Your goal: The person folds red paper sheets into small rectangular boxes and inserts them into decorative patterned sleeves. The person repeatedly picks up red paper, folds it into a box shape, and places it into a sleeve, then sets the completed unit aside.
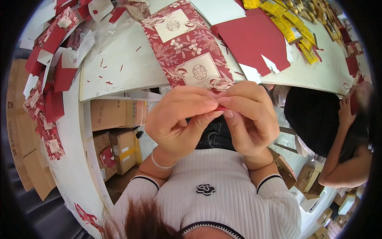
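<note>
White-topped bench point(119, 73), cluttered; red slivers point(138, 49) scattered toward its left edge, brown cartons point(107, 113) stacked beneath. Red boxes point(65, 73) piled beyond the left edge, yellow packets point(288, 30) heaped toward the far right corner.

Small red piece point(221, 108) held up just off the near edge, in front of the wearer's chest. It is pinched from one side by thumb and fingers of the left hand point(173, 119), from the other by those of the right hand point(254, 115); fingertips are brought together, the piece mostly covered. Its shape and material cannot be told.

Patterned card point(181, 49) laid flat, reaching the near edge just behind the hands; any overhang is hidden. Plain red card point(254, 44) lies to its right. Co-worker's hand point(347, 112) seen past the right side, well apart.

Risks, as judged: piece could be dropped past the near edge, since only fingertips are used and nothing is seen supporting it. It could be creased or torn if pulled unevenly. Patterned card could be nudged by knuckles, being so close. If dropped among the slivers, the piece could be lost through similar colour.
</note>
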A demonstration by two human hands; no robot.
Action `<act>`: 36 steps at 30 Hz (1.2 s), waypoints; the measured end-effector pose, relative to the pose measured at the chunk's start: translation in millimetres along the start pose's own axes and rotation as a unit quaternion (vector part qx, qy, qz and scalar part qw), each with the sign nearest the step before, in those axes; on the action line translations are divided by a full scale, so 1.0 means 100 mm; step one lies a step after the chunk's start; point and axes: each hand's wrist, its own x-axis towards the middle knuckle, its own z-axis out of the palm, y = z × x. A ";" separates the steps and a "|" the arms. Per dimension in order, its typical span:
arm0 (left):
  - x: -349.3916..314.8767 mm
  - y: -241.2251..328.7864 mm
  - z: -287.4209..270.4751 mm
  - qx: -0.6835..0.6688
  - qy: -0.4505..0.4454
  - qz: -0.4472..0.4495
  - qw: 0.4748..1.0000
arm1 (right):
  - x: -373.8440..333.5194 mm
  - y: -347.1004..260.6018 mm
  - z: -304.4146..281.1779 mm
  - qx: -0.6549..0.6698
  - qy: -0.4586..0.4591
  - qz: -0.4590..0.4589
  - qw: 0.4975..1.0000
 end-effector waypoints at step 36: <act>0.05 -0.08 -0.24 -0.215 0.017 -0.406 0.888 | 0.70 0.33 0.05 -0.271 -0.337 -0.160 0.887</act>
